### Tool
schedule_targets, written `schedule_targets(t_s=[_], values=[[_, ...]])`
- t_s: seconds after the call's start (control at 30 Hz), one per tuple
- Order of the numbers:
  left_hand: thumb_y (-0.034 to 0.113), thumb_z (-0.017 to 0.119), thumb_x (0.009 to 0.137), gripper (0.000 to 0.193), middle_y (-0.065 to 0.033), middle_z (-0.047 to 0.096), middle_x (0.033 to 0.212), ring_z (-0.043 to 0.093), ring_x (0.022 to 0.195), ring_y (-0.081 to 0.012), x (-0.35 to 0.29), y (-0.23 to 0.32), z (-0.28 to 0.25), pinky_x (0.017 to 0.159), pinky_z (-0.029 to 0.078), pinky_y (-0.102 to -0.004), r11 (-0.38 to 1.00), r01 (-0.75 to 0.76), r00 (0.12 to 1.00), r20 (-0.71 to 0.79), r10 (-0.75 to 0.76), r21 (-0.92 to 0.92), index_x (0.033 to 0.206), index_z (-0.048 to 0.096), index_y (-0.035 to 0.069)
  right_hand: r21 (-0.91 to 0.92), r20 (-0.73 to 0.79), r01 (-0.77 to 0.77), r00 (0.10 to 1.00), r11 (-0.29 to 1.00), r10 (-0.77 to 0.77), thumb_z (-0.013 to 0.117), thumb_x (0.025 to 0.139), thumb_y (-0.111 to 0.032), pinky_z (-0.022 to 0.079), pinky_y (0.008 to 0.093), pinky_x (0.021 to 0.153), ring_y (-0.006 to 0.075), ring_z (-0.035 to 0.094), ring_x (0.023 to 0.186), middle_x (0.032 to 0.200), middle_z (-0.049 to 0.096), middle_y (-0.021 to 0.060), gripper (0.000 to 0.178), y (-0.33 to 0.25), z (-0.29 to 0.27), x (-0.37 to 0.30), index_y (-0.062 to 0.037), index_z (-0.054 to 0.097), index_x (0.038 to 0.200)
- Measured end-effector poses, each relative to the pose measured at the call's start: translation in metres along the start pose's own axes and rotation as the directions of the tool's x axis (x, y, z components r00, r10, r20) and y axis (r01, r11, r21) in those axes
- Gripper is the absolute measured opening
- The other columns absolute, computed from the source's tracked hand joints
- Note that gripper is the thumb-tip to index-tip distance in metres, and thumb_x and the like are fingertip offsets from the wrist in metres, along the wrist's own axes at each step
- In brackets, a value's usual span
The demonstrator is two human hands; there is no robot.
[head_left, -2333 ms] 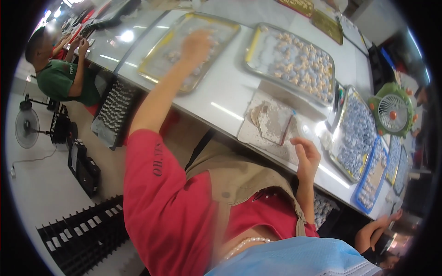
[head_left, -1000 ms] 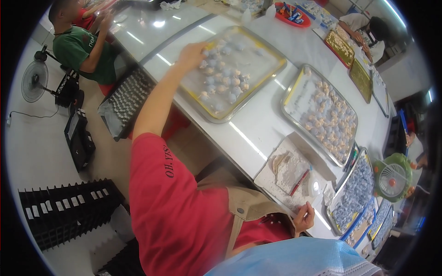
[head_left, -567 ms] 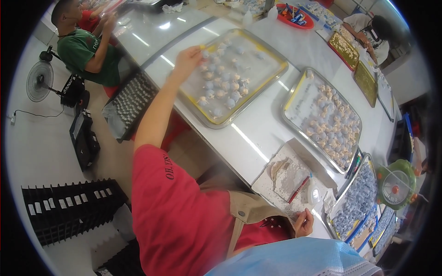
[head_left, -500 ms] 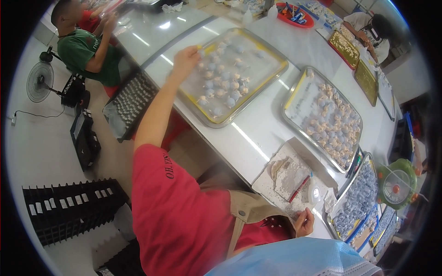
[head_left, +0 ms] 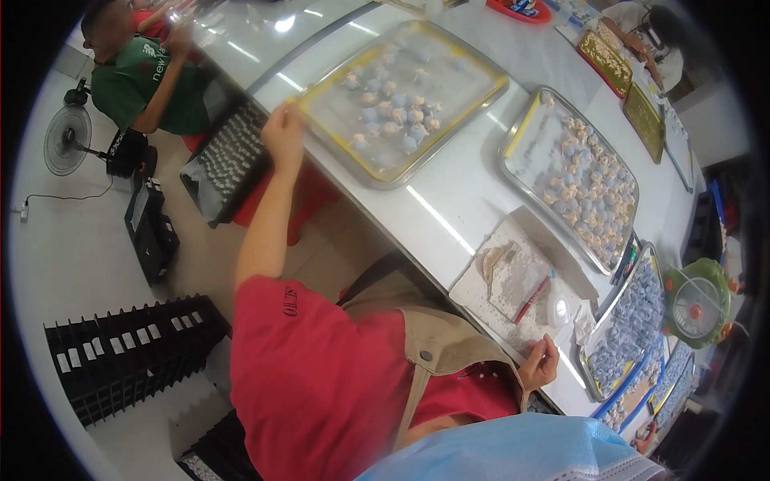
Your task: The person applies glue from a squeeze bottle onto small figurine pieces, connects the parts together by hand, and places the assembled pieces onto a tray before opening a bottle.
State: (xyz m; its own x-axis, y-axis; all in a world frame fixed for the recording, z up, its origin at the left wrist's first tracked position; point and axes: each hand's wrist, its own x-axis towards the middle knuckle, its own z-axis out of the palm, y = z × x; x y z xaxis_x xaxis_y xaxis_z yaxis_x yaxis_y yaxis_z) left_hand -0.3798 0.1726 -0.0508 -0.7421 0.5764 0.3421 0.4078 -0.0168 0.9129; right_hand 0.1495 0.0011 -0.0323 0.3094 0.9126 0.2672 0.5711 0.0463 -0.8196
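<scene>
My left hand is closed at the left corner of a metal tray with a yellow border, its fingertips close to the rim. Whatever those fingers hold, if anything, is hidden. Small blue-grey and beige figure pieces lie scattered in that tray. My right hand rests at the table's front edge with its fingers curled together; I cannot make out anything in them. Beside it lies an open cardboard piece carrying a red pen and a small white round container.
A second tray of similar pieces stands to the right, with a tray of blue-grey parts nearer me. A green fan is at the right. Black crates stand at the lower left. A co-worker in green is at the far left.
My left hand has drawn back from over the tray's left side to its near-left corner. My right hand stays by the cardboard, fingers still curled. The view has shifted slightly.
</scene>
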Motion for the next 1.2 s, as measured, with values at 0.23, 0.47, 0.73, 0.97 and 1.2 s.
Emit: schedule_targets(t_s=[0.23, 0.47, 0.73, 0.97, 1.2], values=[[0.015, 0.056, 0.087, 0.019, 0.0021, 0.049, 0.059, 0.039, 0.050, -0.0053, -0.043, -0.013, -0.044, 0.045, 0.030, -0.0186, 0.927, 0.277, 0.943, -0.114, -0.313, -0.253, 0.096, 0.061, -0.001, 0.042, -0.018, 0.011, 1.000, 0.999, -0.010, 0.051, 0.084, 0.000, 0.043, 0.0228, 0.056, 0.0114, 0.053, 0.064, 0.072, 0.057, 0.0066, 0.017, -0.014, 0.011, -0.010, 0.0021, 0.058, 0.100], [0.002, 0.059, 0.081, 0.022, -0.0141, 0.062, 0.094, 0.060, 0.081, -0.0174, -0.119, 0.145, -0.094, 0.070, 0.049, -0.0274, 0.551, 0.105, 0.636, 0.482, 0.603, -0.828, 0.101, 0.058, -0.005, -0.135, -0.059, 0.065, 0.996, 0.989, -0.074, 0.054, 0.086, -0.008, 0.045, 0.0234, 0.056, 0.0111, 0.055, 0.061, 0.070, 0.060, 0.0071, 0.018, -0.025, 0.031, -0.025, 0.0019, 0.060, 0.099], [0.004, 0.046, 0.087, 0.018, -0.0215, 0.055, 0.096, 0.057, 0.085, -0.0296, -0.197, 0.202, -0.146, 0.071, 0.047, -0.0324, -0.022, 0.559, 0.443, 0.276, 0.853, -0.829, 0.097, 0.059, -0.005, -0.142, -0.067, 0.139, 0.987, 0.980, -0.149, 0.054, 0.086, -0.007, 0.045, 0.0220, 0.057, 0.0107, 0.056, 0.063, 0.073, 0.061, 0.0055, 0.017, -0.005, 0.032, -0.034, 0.0003, 0.061, 0.099], [0.004, 0.051, 0.087, 0.010, -0.0151, 0.054, 0.090, 0.054, 0.072, -0.0283, -0.230, 0.189, -0.190, 0.066, 0.046, -0.0342, -0.136, 0.625, 0.342, 0.113, 0.933, -0.769, 0.090, 0.060, 0.003, -0.305, -0.063, 0.253, 0.957, 0.918, -0.285, 0.057, 0.085, -0.011, 0.046, 0.0231, 0.057, 0.0110, 0.058, 0.061, 0.071, 0.062, 0.0057, 0.016, -0.030, 0.033, -0.050, -0.0007, 0.063, 0.096], [0.006, 0.054, 0.085, 0.017, -0.0119, 0.063, 0.092, 0.059, 0.083, -0.0202, -0.211, 0.157, -0.212, 0.074, 0.045, -0.0285, -0.004, 0.739, 0.169, 0.179, 0.969, -0.674, 0.098, 0.064, 0.001, -0.346, -0.063, 0.305, 0.936, 0.887, -0.347, 0.057, 0.085, -0.012, 0.048, 0.0247, 0.056, 0.0137, 0.061, 0.062, 0.073, 0.064, 0.0080, 0.017, -0.013, 0.030, -0.052, 0.0002, 0.063, 0.095]])
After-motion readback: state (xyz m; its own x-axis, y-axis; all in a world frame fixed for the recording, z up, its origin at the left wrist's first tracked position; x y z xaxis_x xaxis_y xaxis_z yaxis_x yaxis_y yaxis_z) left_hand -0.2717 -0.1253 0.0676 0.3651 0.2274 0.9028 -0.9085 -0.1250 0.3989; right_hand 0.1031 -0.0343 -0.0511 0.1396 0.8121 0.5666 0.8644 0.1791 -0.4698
